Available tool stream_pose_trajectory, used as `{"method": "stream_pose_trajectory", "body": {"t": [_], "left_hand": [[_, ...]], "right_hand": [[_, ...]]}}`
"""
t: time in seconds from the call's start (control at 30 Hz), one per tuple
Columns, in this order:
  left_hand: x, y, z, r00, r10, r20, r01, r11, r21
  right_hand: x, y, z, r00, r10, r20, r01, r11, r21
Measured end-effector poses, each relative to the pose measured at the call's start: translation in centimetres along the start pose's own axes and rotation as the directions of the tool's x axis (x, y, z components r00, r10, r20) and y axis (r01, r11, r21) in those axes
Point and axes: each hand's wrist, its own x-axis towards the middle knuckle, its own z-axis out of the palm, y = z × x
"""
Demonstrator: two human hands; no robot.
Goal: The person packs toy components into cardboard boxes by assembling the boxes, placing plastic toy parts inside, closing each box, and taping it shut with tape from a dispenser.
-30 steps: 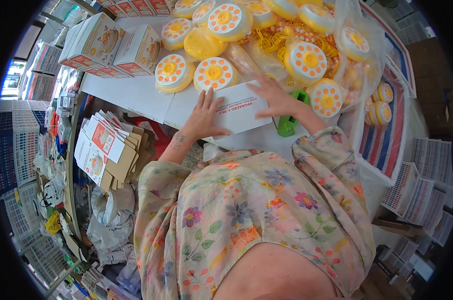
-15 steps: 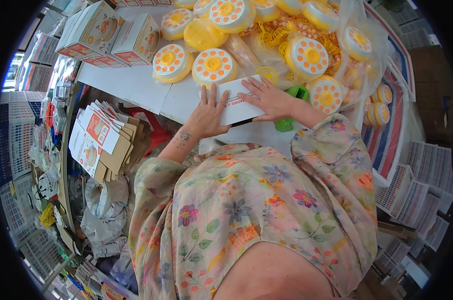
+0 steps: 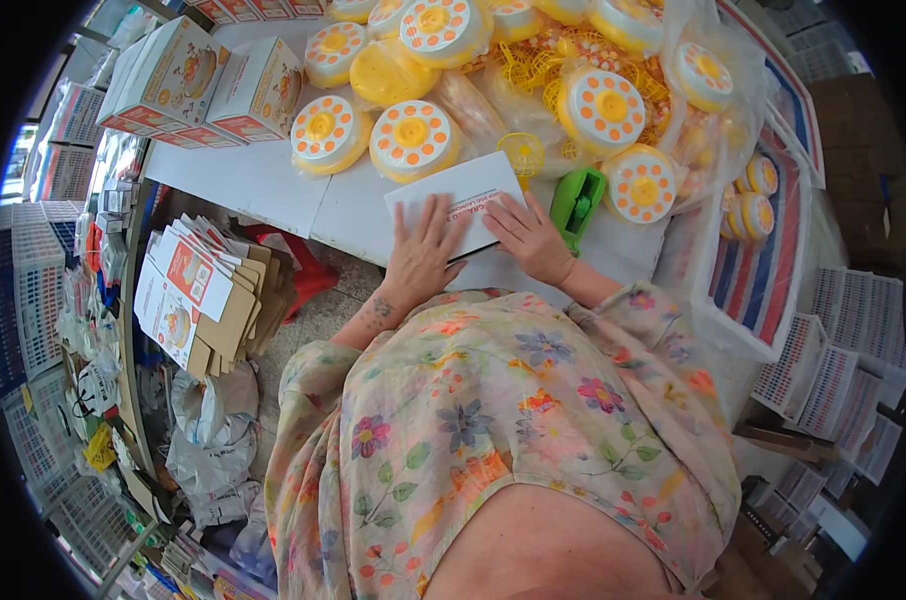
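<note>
Both my hands lie flat on a white printed carton point(image 3: 488, 178) at the near edge of the table. My left hand point(image 3: 423, 250) rests on its left part, fingers stretched and spread. On its right part lies my right hand point(image 3: 533, 238), fingers out and slightly apart. Just right of that hand is a green tape dispenser point(image 3: 577, 205). Beyond the carton stand round yellow-and-white toys point(image 3: 411, 140) with orange dots, wrapped in clear plastic. A small yellow net scoop point(image 3: 522, 153) lies at the carton's far edge.
Finished-looking printed boxes point(image 3: 173, 75) stand at the back left. A stack of flattened cartons point(image 3: 198, 290) sits left of me, beside a red stool point(image 3: 303, 275). To the right is a striped bag point(image 3: 748, 285) holding more round toys. White plastic bags point(image 3: 213, 430) lie lower left.
The carton has turned and now shows more of its face. My right hand has drawn nearer my body, with its fingers closer to the left hand. My view has shifted slightly.
</note>
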Motion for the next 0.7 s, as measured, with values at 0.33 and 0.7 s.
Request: {"method": "stream_pose_trajectory", "body": {"t": [0.33, 0.7], "left_hand": [[1.5, 0.3, 1.9, 0.956, 0.181, -0.233, -0.186, 0.983, 0.003], [2.3, 1.1, 1.8, 0.949, 0.181, -0.260, -0.186, 0.982, 0.005]], "right_hand": [[-7.1, -0.1, 3.4, 0.418, 0.897, -0.146, -0.709, 0.422, 0.565], [-12.2, -1.4, 10.2, -0.124, 0.983, 0.136, -0.696, -0.184, 0.694]]}}
